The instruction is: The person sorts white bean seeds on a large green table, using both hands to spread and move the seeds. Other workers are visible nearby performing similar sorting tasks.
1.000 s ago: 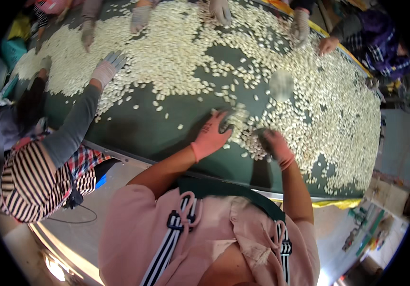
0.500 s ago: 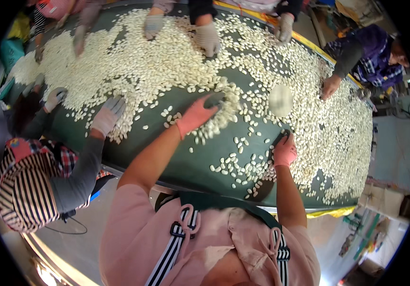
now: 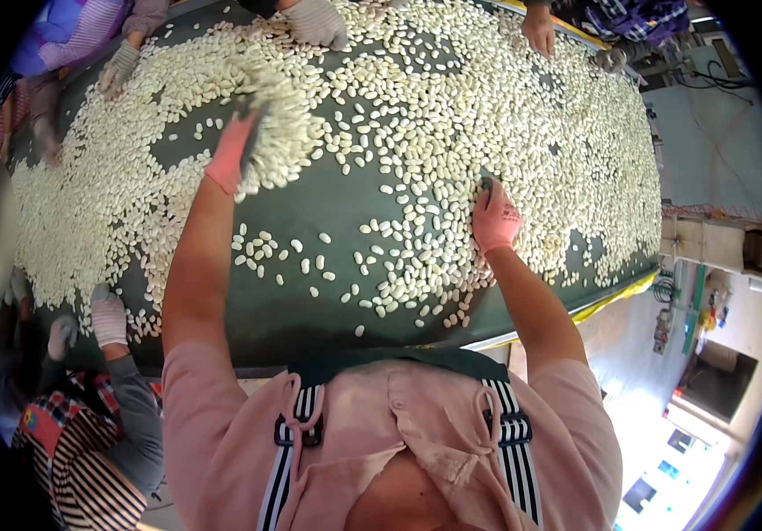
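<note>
White beans (image 3: 576, 142) lie thickly over a dark green table (image 3: 292, 221). My left hand (image 3: 237, 150), in a pink glove with a dark palm, is out at the far left of my reach. Its fingers are stretched out and blurred, their palm side against a smeared heap of moving beans (image 3: 283, 142). On the right, my right hand (image 3: 496, 219), in a matching pink glove, rests among the beans with its back up. The fingers there are bent together and point down; whatever lies under them is hidden.
Co-workers' gloved hands touch the beans at the far edge (image 3: 314, 22) and at the near left (image 3: 108, 319). A bare hand (image 3: 538, 31) is at the far right. A person in a striped garment (image 3: 88, 451) stands close on my left. Yellow sheeting (image 3: 615, 296) lines the near right edge.
My left hand has swept away from me and to the left, pushing beans along. My right hand has shifted farther over the table. The whole view has turned.
</note>
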